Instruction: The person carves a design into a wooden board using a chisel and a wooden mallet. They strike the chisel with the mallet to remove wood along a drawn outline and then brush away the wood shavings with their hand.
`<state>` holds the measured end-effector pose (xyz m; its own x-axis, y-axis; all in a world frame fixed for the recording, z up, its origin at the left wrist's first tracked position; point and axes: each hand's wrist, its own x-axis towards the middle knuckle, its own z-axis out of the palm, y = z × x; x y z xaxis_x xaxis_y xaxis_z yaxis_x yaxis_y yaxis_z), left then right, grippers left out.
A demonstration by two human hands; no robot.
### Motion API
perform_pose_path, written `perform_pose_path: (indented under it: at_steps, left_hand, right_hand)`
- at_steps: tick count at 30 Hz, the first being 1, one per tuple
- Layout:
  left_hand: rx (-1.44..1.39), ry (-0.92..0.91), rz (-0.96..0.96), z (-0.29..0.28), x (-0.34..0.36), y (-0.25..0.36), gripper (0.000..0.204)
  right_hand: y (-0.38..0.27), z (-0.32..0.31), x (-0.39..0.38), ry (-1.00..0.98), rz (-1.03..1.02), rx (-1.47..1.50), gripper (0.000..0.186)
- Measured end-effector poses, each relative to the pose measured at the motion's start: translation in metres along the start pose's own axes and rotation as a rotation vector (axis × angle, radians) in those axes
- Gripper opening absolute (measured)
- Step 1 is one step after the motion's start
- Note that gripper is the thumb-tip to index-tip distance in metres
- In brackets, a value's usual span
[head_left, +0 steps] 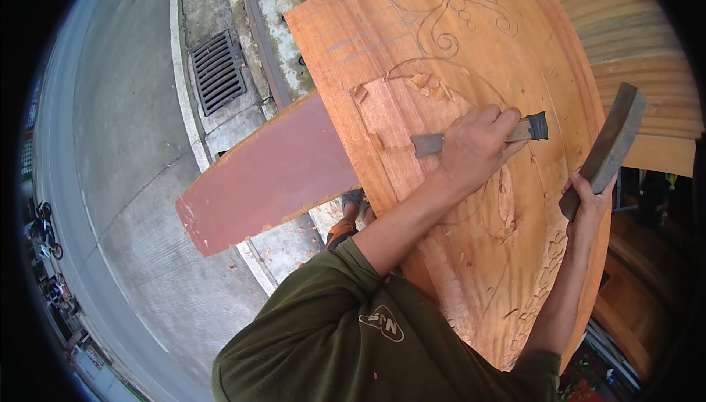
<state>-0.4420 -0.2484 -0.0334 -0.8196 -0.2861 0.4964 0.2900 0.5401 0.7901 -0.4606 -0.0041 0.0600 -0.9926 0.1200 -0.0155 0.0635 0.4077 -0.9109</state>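
Observation:
My left hand (pixel 476 143) grips a flat chisel (pixel 428 145) lying across a wide wooden panel (pixel 551 71), its broad blade to the left and its dark wrapped handle end to the right. The blade rests on a pale carved-out area within a pencilled outline, with wood chips above it. My right hand (pixel 588 198) holds a long squared wooden bar (pixel 609 134) upright at a slant by the panel's right edge. Pencilled scrollwork shows at the panel's top, and carved scale-like marks run down its lower right.
A reddish-brown board (pixel 265 181) juts left from under the panel above my feet. A drain grate (pixel 217 71) is set beside the concrete curb and road (pixel 125 145). More wooden panels (pixel 632 42) stand at the right. Parked motorcycles (pixel 45 229) line the far left.

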Motion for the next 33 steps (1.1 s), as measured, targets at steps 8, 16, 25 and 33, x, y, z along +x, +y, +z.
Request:
perform_pose_path:
  at_steps: [8, 16, 25, 33]
  left_hand:
    - [0.007, 0.022, -0.013, -0.004, -0.002, -0.002, 0.039]
    - [0.036, 0.04, 0.004, -0.003, -0.003, -0.005, 0.039]
    - [0.026, 0.068, -0.01, -0.009, -0.004, -0.007, 0.04]
    - [0.011, 0.06, -0.032, -0.015, -0.007, -0.011, 0.04]
  right_hand:
    - [0.024, 0.02, -0.031, -0.241, -0.158, -0.247, 0.084]
    - [0.003, 0.051, -0.023, 0.064, -0.002, 0.209, 0.077]
    - [-0.015, 0.021, 0.003, 0.191, 0.02, 0.313, 0.067]
    - [0.005, 0.025, -0.023, -0.233, -0.265, -0.359, 0.074]
